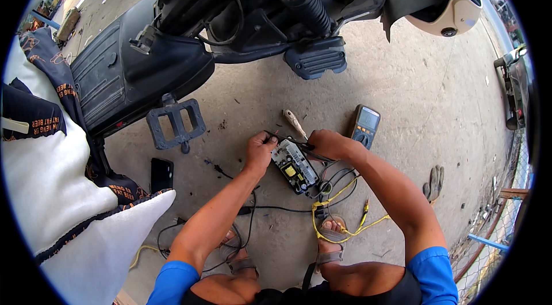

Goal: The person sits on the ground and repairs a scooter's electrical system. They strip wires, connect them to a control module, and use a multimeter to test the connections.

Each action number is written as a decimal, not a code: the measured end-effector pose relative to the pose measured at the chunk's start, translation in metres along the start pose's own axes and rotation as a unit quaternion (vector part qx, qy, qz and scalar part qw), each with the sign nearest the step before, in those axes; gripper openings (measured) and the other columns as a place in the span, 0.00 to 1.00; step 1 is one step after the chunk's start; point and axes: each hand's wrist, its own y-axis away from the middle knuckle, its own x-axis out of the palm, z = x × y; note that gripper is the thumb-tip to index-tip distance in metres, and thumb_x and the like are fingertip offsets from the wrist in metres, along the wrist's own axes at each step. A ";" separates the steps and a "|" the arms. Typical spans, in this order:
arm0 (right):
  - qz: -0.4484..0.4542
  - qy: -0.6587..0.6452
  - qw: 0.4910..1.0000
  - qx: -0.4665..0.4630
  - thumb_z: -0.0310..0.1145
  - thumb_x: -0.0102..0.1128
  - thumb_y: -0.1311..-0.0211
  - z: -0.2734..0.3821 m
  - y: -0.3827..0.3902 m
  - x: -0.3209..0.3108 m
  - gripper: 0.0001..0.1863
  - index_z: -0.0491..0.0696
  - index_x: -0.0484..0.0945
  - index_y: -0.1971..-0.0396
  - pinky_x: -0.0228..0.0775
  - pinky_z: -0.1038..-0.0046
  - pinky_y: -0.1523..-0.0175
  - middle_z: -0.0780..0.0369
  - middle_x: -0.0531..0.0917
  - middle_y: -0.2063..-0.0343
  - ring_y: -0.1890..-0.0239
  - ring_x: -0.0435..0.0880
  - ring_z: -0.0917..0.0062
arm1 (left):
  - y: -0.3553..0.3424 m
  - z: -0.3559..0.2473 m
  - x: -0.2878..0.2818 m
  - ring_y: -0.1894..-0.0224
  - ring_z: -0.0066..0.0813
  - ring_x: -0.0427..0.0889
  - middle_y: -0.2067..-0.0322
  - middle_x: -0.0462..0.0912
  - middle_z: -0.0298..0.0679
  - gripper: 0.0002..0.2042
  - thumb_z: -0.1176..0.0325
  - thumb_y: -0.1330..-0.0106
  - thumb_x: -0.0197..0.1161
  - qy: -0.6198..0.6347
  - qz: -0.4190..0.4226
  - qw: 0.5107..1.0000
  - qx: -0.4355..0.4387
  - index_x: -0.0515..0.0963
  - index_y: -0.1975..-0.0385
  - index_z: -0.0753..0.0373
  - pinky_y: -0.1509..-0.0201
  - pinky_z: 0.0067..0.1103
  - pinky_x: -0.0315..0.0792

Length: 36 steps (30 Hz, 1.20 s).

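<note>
An opened power supply (295, 166), its circuit board showing in a black case, lies on the ground between my hands. A black cable (290, 139) runs along its far end from one hand to the other. My left hand (262, 151) is closed on this cable, thumb on top, beside the case's far left corner. My right hand (329, 144) is closed round the cable at the far right corner; its fingertips are partly hidden. A screwdriver with a pale handle (295, 123) lies just beyond. The multimeter (364, 125) rests to the right of it, partly behind my right forearm.
A black electric scooter (144, 69) with a pedal (176, 123) stands ahead. On the ground lie a phone (162, 175), a glove (434, 184), a yellow cord (368, 223) and black cables (276, 208) around my sandals (330, 247). White-lined fabric (63, 190) hangs at left.
</note>
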 end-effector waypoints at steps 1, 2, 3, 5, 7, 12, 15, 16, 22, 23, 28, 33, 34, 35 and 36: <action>0.029 -0.021 0.999 0.006 0.41 0.61 0.48 -0.002 -0.003 -0.002 0.18 0.37 0.82 0.73 0.75 0.60 0.61 0.49 0.82 0.76 0.68 0.84 0.57 | 0.000 0.000 0.000 0.71 0.15 0.69 0.76 0.77 0.27 0.07 0.77 0.32 0.61 -0.003 -0.003 1.000 0.008 0.78 0.75 0.65 0.64 0.19 0.65; 0.057 -0.042 0.997 0.012 0.39 0.61 0.50 -0.004 -0.007 -0.004 0.17 0.37 0.81 0.76 0.73 0.62 0.66 0.51 0.80 0.79 0.74 0.81 0.62 | 0.000 0.000 0.002 0.72 0.14 0.68 0.77 0.76 0.26 0.07 0.77 0.33 0.62 -0.006 -0.005 1.000 0.017 0.77 0.75 0.65 0.65 0.20 0.64; 0.085 -0.063 0.994 0.018 0.38 0.61 0.51 -0.005 -0.009 -0.006 0.16 0.36 0.80 0.79 0.71 0.64 0.71 0.53 0.78 0.83 0.79 0.79 0.67 | 0.000 0.000 0.002 0.73 0.14 0.66 0.78 0.74 0.26 0.07 0.78 0.34 0.62 -0.008 -0.008 1.000 0.026 0.76 0.76 0.64 0.67 0.20 0.63; 0.128 -0.166 0.977 0.033 0.35 0.59 0.53 -0.007 -0.009 -0.008 0.13 0.38 0.77 0.84 0.65 0.68 0.76 0.57 0.75 0.86 0.83 0.73 0.74 | 0.001 -0.001 0.003 0.73 0.14 0.66 0.78 0.75 0.26 0.07 0.79 0.35 0.62 -0.019 -0.012 0.999 0.035 0.76 0.76 0.64 0.67 0.20 0.64; 0.156 -0.238 0.957 0.059 0.32 0.59 0.54 -0.005 -0.007 -0.010 0.12 0.40 0.75 0.87 0.61 0.71 0.79 0.60 0.74 0.87 0.85 0.70 0.79 | 0.003 -0.005 0.003 0.72 0.14 0.68 0.77 0.76 0.27 0.07 0.80 0.35 0.62 -0.027 -0.010 0.999 0.039 0.77 0.76 0.65 0.66 0.20 0.65; 0.199 -0.326 0.916 0.121 0.29 0.62 0.54 -0.008 -0.013 -0.005 0.10 0.43 0.75 0.89 0.59 0.75 0.81 0.65 0.74 0.87 0.86 0.69 0.81 | 0.005 -0.008 0.003 0.71 0.15 0.72 0.76 0.78 0.28 0.06 0.81 0.35 0.62 -0.019 0.001 0.999 0.036 0.78 0.75 0.64 0.64 0.19 0.67; 0.226 -0.384 0.888 0.117 0.30 0.62 0.53 -0.014 -0.016 -0.002 0.12 0.43 0.75 0.89 0.59 0.76 0.82 0.65 0.74 0.87 0.86 0.69 0.82 | 0.005 -0.007 0.003 0.71 0.15 0.72 0.76 0.79 0.28 0.06 0.81 0.35 0.62 -0.018 -0.003 0.999 0.039 0.78 0.75 0.65 0.64 0.19 0.67; 0.219 -0.366 0.898 0.111 0.30 0.62 0.53 -0.014 -0.015 -0.002 0.11 0.43 0.75 0.88 0.58 0.76 0.82 0.65 0.74 0.87 0.87 0.69 0.82 | 0.005 -0.006 0.003 0.71 0.15 0.72 0.76 0.79 0.28 0.06 0.81 0.35 0.62 -0.018 -0.001 0.999 0.039 0.79 0.74 0.65 0.64 0.19 0.68; 0.127 -0.145 0.981 0.017 0.37 0.64 0.51 -0.017 -0.014 -0.002 0.14 0.38 0.81 0.77 0.70 0.65 0.72 0.52 0.82 0.78 0.77 0.82 0.67 | 0.003 -0.010 0.001 0.70 0.16 0.73 0.74 0.80 0.29 0.05 0.78 0.34 0.62 -0.057 0.010 0.998 0.030 0.79 0.73 0.66 0.62 0.19 0.69; 0.082 -0.085 0.993 0.008 0.39 0.64 0.50 -0.011 -0.009 0.001 0.16 0.38 0.82 0.74 0.73 0.62 0.67 0.49 0.83 0.75 0.73 0.84 0.62 | 0.004 -0.013 -0.001 0.69 0.16 0.74 0.74 0.80 0.30 0.05 0.77 0.34 0.62 -0.079 0.011 0.997 0.017 0.80 0.72 0.66 0.62 0.19 0.69; -0.015 0.063 0.998 -0.007 0.43 0.61 0.47 0.001 0.000 0.009 0.21 0.38 0.84 0.66 0.77 0.55 0.51 0.43 0.85 0.66 0.58 0.85 0.49 | 0.003 -0.016 0.000 0.68 0.18 0.76 0.71 0.83 0.33 0.05 0.75 0.33 0.62 -0.131 -0.008 0.991 -0.013 0.82 0.68 0.69 0.60 0.21 0.70; -0.026 0.098 0.995 -0.005 0.43 0.59 0.45 0.011 0.005 0.012 0.20 0.38 0.84 0.67 0.77 0.54 0.51 0.44 0.85 0.67 0.58 0.85 0.49 | 0.000 -0.013 -0.002 0.68 0.20 0.77 0.71 0.84 0.36 0.05 0.76 0.33 0.62 -0.115 -0.026 0.992 -0.037 0.82 0.68 0.71 0.61 0.22 0.71; -0.029 0.099 0.995 -0.008 0.43 0.59 0.45 0.012 0.005 0.013 0.20 0.38 0.84 0.67 0.77 0.54 0.52 0.44 0.85 0.67 0.58 0.85 0.49 | 0.000 -0.012 -0.002 0.69 0.20 0.77 0.72 0.84 0.36 0.04 0.77 0.33 0.62 -0.122 -0.033 0.991 -0.039 0.82 0.69 0.71 0.62 0.22 0.71; -0.030 0.086 0.996 -0.004 0.43 0.59 0.45 0.009 0.004 0.014 0.21 0.38 0.84 0.67 0.77 0.55 0.52 0.44 0.85 0.67 0.58 0.85 0.49 | 0.001 -0.013 0.000 0.69 0.20 0.77 0.72 0.84 0.36 0.04 0.77 0.33 0.62 -0.129 -0.039 0.990 -0.040 0.82 0.69 0.70 0.63 0.22 0.71; -0.032 0.073 0.997 0.001 0.44 0.60 0.46 0.006 0.002 0.016 0.21 0.38 0.84 0.67 0.77 0.55 0.52 0.44 0.85 0.67 0.58 0.85 0.49 | 0.001 -0.014 0.002 0.69 0.20 0.77 0.72 0.84 0.36 0.04 0.77 0.34 0.62 -0.136 -0.044 0.989 -0.042 0.81 0.69 0.70 0.63 0.22 0.71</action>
